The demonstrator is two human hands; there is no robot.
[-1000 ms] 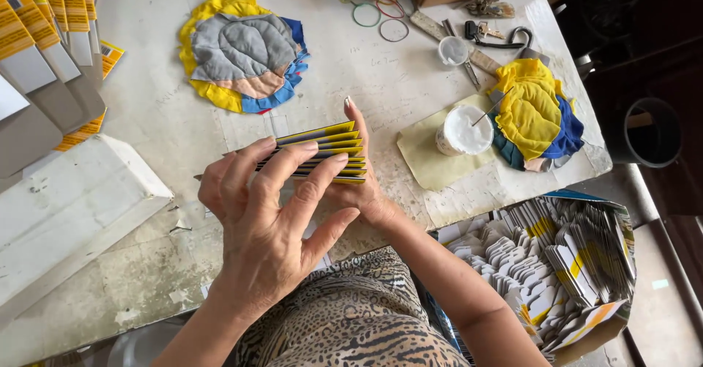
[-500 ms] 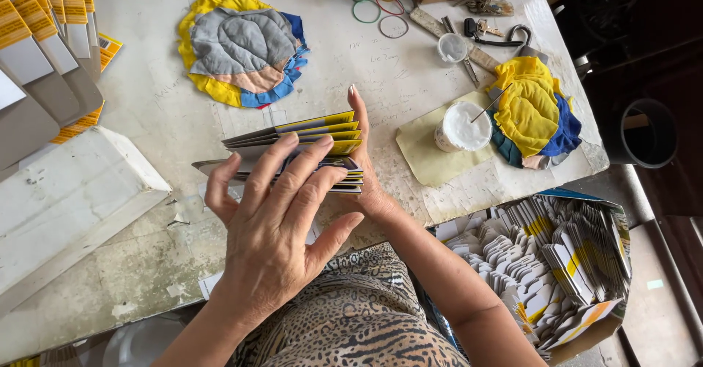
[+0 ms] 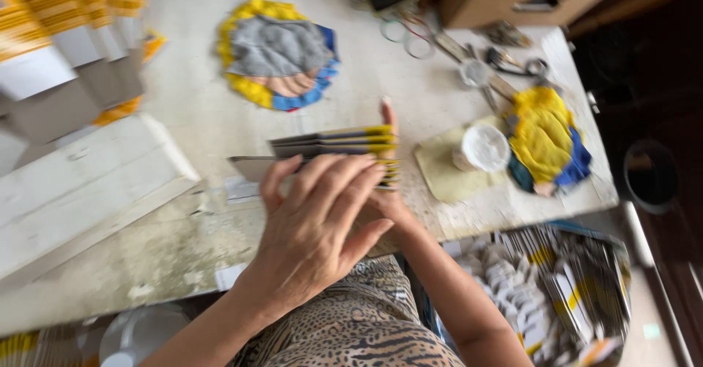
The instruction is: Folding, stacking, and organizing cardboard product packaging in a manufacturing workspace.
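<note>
Both my hands hold a stack of flat grey cards with yellow edges (image 3: pixel 329 144) just above the white table (image 3: pixel 205 111). My left hand (image 3: pixel 315 228) lies over the near side of the stack, fingers spread on top. My right hand (image 3: pixel 388 184) comes from below and props the stack's right end, one finger pointing up past it. The frame is blurred by motion.
A round fan of yellow, blue and grey pieces (image 3: pixel 278 52) lies behind the stack. A white cup (image 3: pixel 480 147) stands on a yellowish cloth, beside a yellow and blue bundle (image 3: pixel 545 136). Folded cartons (image 3: pixel 66 30) at far left, a white board (image 3: pixel 80 184), a box of several flat cards (image 3: pixel 556 286) at lower right.
The stack has risen and tilted flatter, fanning apart a little. My left hand slid lower over its near side. The view has shifted to the right.
</note>
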